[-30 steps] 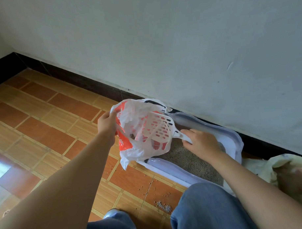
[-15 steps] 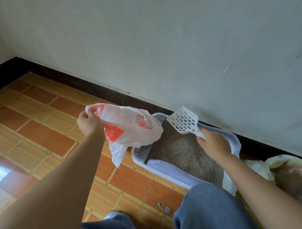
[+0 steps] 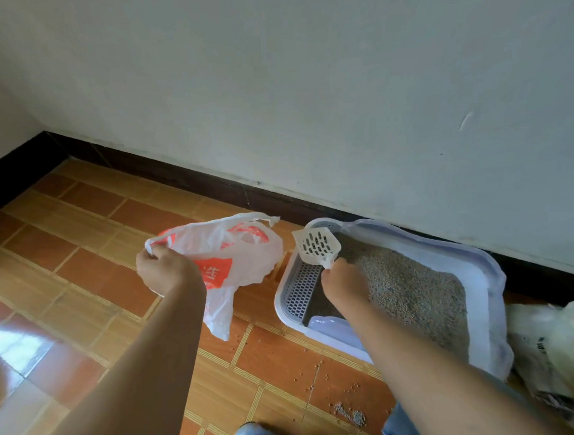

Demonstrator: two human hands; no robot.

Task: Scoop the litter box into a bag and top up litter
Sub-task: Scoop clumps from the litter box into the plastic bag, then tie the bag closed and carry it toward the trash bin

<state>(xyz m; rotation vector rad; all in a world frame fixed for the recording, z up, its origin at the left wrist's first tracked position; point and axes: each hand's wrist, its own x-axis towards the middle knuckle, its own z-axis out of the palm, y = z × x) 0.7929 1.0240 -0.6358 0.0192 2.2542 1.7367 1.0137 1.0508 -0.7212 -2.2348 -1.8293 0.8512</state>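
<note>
While the left hand (image 3: 164, 270) pinches the rim of a white plastic bag (image 3: 225, 252) with red print, the bag hangs open-mouthed just beside the litter box (image 3: 483, 275), on its wall-free short side; what lies inside the bag cannot be made out. At the near end of the litter box, the right hand (image 3: 343, 287) is closed around the handle of a white slotted scoop (image 3: 316, 244), whose head is raised over the box's grated step (image 3: 302, 288) and looks empty. Grey litter (image 3: 411, 284) fills the box's main pan. Loose granules (image 3: 349, 413) lie scattered on the tiled floor (image 3: 84, 231) in front of the box. Beside the box's far end sits a pale crumpled sack (image 3: 550, 344), its contents unclear.
</note>
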